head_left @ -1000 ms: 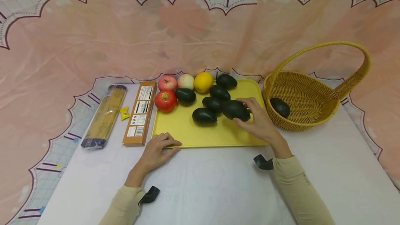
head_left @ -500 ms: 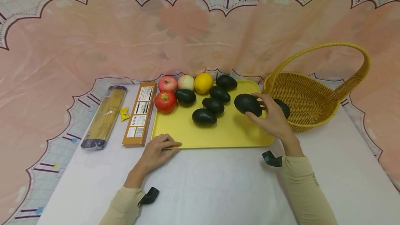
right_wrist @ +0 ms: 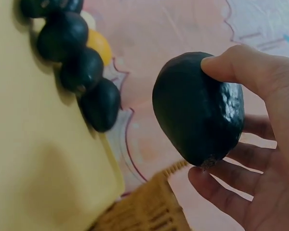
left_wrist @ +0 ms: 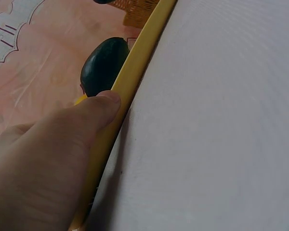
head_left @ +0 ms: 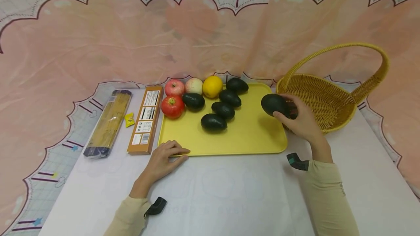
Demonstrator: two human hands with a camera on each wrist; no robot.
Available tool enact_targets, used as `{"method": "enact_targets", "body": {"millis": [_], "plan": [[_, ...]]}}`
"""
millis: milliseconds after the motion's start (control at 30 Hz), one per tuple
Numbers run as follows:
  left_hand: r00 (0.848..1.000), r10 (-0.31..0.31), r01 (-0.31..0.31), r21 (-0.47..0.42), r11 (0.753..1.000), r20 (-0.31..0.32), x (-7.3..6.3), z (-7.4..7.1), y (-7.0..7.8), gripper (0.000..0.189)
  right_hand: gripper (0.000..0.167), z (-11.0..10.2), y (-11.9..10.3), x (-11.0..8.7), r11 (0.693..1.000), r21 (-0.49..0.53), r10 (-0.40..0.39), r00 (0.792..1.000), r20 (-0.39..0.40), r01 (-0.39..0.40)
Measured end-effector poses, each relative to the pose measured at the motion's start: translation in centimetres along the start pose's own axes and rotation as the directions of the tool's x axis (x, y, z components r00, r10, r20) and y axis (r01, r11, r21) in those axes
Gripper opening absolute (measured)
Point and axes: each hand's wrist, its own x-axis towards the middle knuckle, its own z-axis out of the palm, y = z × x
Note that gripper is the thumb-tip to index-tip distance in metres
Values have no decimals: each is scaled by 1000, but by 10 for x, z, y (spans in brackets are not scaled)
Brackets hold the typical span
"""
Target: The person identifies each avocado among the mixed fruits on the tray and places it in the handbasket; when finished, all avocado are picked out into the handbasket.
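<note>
My right hand (head_left: 303, 119) holds a dark green avocado (head_left: 273, 105) over the right end of the yellow tray (head_left: 249, 141), close to the wicker basket (head_left: 331, 108). In the right wrist view, the thumb lies on one side of that avocado (right_wrist: 192, 106) and the fingers support the other; its stem end shows. Down at the tray's front rim, my left hand (head_left: 164, 158) grips the edge between thumb and fingers. Several more avocados (head_left: 214, 122) lie on the tray. Another avocado inside the basket is mostly hidden behind my right hand.
At the tray's back left sit a pomegranate (head_left: 172, 106), a pink apple (head_left: 174, 87), a pale round fruit (head_left: 194, 86) and a yellow fruit (head_left: 212, 86). Left of them are an orange-brown box (head_left: 146, 119), a small yellow packet (head_left: 129, 120) and bagged noodles (head_left: 108, 123). The basket's handle (head_left: 338, 46) arches high.
My right hand has carried the avocado rightward, away from the others on the tray to the basket's near side. My left hand stays at the tray's rim.
</note>
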Motion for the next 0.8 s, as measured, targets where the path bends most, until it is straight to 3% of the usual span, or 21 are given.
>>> {"method": "enact_targets", "body": {"millis": [533,800], "plan": [[999,-14,14,3,1000,32,2,-2,1,19,71,-33,18,-7,987,1,161,986,-48,-161],[1000,-13,13,-1,1000,29,1,0,0,19,68,-39,32,-8,990,-10,137,985,-108,-139]]}}
